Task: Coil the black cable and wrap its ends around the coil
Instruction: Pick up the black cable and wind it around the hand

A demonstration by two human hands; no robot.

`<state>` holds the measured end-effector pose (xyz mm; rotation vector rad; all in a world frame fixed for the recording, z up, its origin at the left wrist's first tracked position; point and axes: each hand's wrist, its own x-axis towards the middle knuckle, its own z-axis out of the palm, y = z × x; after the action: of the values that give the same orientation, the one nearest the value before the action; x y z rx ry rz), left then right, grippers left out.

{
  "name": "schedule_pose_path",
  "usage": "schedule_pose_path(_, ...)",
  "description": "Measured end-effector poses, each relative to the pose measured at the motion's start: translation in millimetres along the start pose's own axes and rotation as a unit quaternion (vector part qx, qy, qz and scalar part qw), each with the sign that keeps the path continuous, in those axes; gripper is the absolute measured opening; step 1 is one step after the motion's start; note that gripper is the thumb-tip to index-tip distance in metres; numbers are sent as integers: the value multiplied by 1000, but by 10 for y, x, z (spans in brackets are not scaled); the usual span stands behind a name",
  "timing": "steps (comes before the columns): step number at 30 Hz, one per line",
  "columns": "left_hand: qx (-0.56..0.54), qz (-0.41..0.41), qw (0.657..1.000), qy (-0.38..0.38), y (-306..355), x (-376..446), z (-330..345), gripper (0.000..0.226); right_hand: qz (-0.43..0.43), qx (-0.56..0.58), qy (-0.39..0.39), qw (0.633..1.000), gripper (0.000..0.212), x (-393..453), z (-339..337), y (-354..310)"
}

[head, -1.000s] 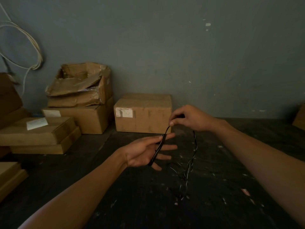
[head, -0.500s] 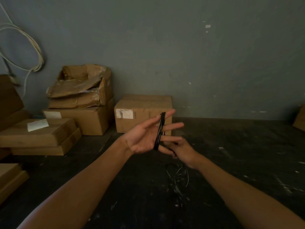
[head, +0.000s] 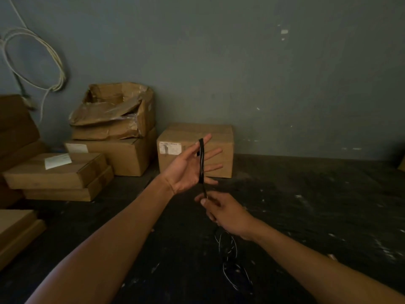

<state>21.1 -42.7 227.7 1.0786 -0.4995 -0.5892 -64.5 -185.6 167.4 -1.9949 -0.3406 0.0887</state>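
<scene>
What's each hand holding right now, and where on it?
Left hand: open, black cable coil looped around its fingers. Right hand: pinch grip on the cable's running strand just below the coil; the slack lies on the floor.

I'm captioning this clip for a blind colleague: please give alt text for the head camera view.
A person's open left hand carries turns of black cable wound around its fingers, while the right hand pinches the strand just below; loose cable trails onto the dark floor. Cardboard boxes line a grey wall.
</scene>
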Motion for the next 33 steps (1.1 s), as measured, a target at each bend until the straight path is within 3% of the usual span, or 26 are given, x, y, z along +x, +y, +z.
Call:
schedule_pose_path(6,6,24,998,53,-62,16,-116,39,-35,-120,-15,992,18,8,-194,-163)
schedule_pose_path(14,78,-16,994,80,-149,-5,-86,38,-56,-275,-22,959,18,98,-559,-379)
schedule_pose_path(20,136,-98,985,37,-248,-120,-35,34,-72,-399,-12,914,7,190,-930,-671)
schedule_pose_path(27,190,-220,955,-63,-211,-146,-18,40,-102,-456,11,884,18,339,-1092,-781)
schedule_pose_path(33,153,-230,950,-147,-129,-288,-46,43,-122,-396,30,910,20,415,-1352,-722)
